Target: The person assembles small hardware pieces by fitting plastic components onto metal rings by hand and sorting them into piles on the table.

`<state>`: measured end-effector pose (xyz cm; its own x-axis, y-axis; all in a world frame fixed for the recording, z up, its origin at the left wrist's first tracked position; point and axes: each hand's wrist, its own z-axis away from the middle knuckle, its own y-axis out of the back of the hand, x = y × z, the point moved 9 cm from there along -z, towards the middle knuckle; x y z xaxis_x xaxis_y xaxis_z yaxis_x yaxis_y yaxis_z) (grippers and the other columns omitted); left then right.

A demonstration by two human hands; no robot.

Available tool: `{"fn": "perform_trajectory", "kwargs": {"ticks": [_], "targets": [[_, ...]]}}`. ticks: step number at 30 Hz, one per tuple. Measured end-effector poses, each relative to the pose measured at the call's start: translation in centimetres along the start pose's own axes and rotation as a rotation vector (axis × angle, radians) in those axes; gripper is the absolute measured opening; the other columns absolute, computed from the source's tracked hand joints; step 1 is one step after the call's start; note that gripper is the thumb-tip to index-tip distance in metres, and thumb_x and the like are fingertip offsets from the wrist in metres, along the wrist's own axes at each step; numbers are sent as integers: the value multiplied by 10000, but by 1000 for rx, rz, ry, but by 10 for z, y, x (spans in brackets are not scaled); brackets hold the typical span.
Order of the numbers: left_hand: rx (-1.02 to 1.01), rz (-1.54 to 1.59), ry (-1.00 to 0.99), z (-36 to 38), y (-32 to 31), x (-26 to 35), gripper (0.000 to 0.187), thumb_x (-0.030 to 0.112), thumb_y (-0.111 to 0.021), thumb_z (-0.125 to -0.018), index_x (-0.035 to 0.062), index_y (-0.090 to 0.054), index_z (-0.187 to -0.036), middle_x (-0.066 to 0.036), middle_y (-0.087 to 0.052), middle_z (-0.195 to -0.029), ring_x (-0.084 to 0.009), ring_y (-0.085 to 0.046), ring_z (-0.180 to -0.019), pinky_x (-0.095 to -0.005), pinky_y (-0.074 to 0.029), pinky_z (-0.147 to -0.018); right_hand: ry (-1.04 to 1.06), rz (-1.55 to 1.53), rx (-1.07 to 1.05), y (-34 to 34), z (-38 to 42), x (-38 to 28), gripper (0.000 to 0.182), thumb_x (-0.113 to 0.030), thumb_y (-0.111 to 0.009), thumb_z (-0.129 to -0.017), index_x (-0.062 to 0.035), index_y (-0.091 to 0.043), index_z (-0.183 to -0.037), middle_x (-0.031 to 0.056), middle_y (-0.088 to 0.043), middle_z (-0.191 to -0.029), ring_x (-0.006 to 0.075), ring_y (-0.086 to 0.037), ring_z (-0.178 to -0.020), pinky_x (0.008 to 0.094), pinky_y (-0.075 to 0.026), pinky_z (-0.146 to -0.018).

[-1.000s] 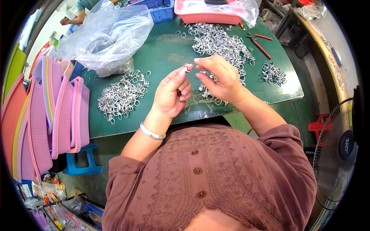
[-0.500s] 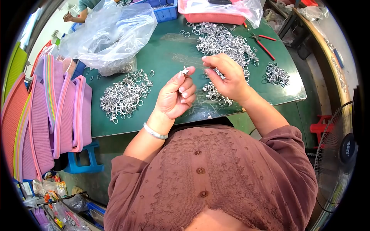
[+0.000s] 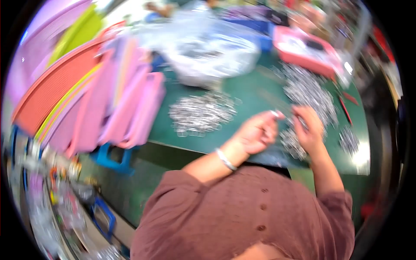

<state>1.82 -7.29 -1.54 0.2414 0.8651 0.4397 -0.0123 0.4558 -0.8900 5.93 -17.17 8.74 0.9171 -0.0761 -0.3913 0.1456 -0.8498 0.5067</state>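
My left hand [image 3: 258, 132] is closed, with a small silvery metal ring [image 3: 274, 113] pinched at the thumb and fingertip; blur hides its details. Just to the right, my right hand [image 3: 310, 130] is curved beside the big heap of metal rings [image 3: 310, 89]. A gap shows between its thumb and fingers, and I make out nothing held there. A smaller cluster of rings [image 3: 293, 143] lies under and beside that hand. Left of my hands, another pile of rings [image 3: 201, 113] rests on the green table [image 3: 260, 93].
Red-handled pliers [image 3: 345, 110] and a small ring pile [image 3: 349, 141] are at the right. A clear plastic bag [image 3: 212, 52] and a pink basket [image 3: 299, 58] stand at the back. Stacked pink and purple baskets [image 3: 145, 108] flank the table's left side, above a blue stool [image 3: 115, 159].
The head view has swung left, so the table and both hands appear further right and the picture is blurred. The left hand keeps its pinch on the ring; the right hand stays near the heap.
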Motion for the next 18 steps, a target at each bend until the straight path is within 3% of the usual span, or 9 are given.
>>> {"fn": "perform_trajectory", "kwargs": {"ticks": [5, 18], "targets": [[58, -32, -60, 3, 7, 7, 150, 247, -528, -876, 101, -558, -856, 67, -412, -588, -40, -386, -522, -169, -278, -425, -48, -42, -25, -8, 4, 9, 244, 103, -529, -731, 29, -556, -962, 148, -570, -846, 258, -560, -742, 310, -457, -676], [139, -82, -193, 38, -1, 21, 134, 230, -561, -811, 118, -556, -738, 39, -481, -625, -76, -443, -560, -209, -325, -456, 75, -83, -74, -6, -10, -35, 170, 105, -522, -742, 30, -540, -893, 140, -551, -799, 261, -546, -719, 312, -436, -655]]}}
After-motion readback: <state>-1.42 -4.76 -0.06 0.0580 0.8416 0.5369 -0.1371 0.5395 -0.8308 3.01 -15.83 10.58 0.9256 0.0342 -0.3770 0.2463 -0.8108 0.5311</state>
